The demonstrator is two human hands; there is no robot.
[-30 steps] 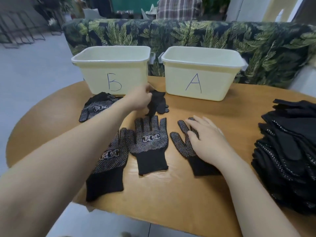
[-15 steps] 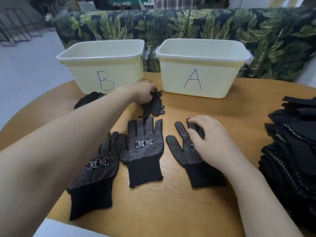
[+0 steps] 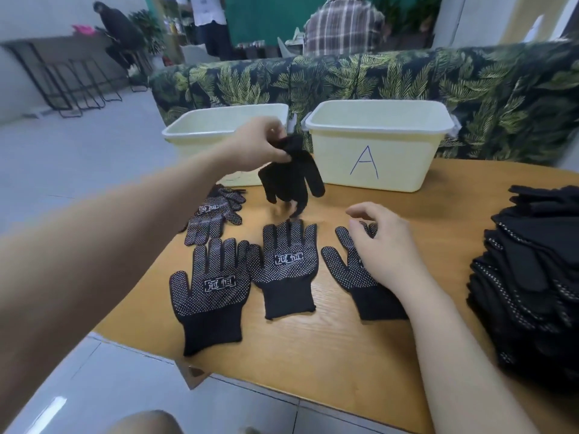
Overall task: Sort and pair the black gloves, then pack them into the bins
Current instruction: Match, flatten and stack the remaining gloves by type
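My left hand [image 3: 257, 145] holds a black glove [image 3: 291, 177] by its cuff, and the glove hangs fingers down above the table in front of the two cream bins. Bin B [image 3: 200, 130] stands at the left, partly hidden by my hand. Bin A [image 3: 376, 151] stands at the right. Three dotted black gloves lie palm up in a row: left one [image 3: 213, 289], middle one [image 3: 286, 267], right one [image 3: 354, 277]. My right hand [image 3: 382, 245] rests on the right one with fingers curled. Another dotted glove [image 3: 216, 214] lies further back left.
A tall stack of black gloves [image 3: 532, 270] fills the table's right side. The wooden table [image 3: 329, 349] has its near edge close to me. A leaf-patterned sofa [image 3: 407, 79] stands behind the bins. People sit and stand in the background.
My left hand has lifted the black glove off the table, so it now hangs in the air. My right hand's fingers have lifted slightly off the right glove. The camera view has tilted up.
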